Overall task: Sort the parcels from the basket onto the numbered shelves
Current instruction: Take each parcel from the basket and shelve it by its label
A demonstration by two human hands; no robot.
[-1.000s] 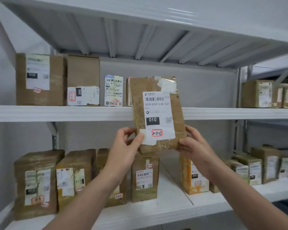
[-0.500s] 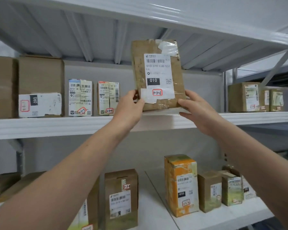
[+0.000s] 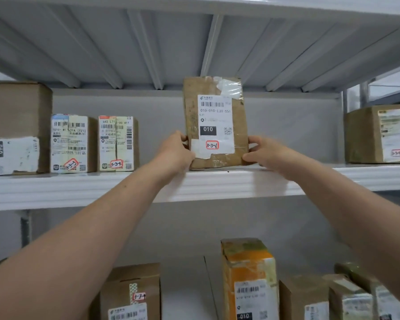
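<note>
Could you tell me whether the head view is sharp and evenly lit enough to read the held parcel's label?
Head view: light is soft and even; the label on the held parcel reads 3-3-6 clearly; the clear tape at its top shows mild glare; the shelf edge bows slightly from wide-angle distortion; the boxes at lower right are blurred.

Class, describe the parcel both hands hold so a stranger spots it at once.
Find the upper white shelf. At its middle, a flat brown parcel stands upright, gripped by the left hand and right hand. Only its label is marked 3-3-6 in red.
</note>
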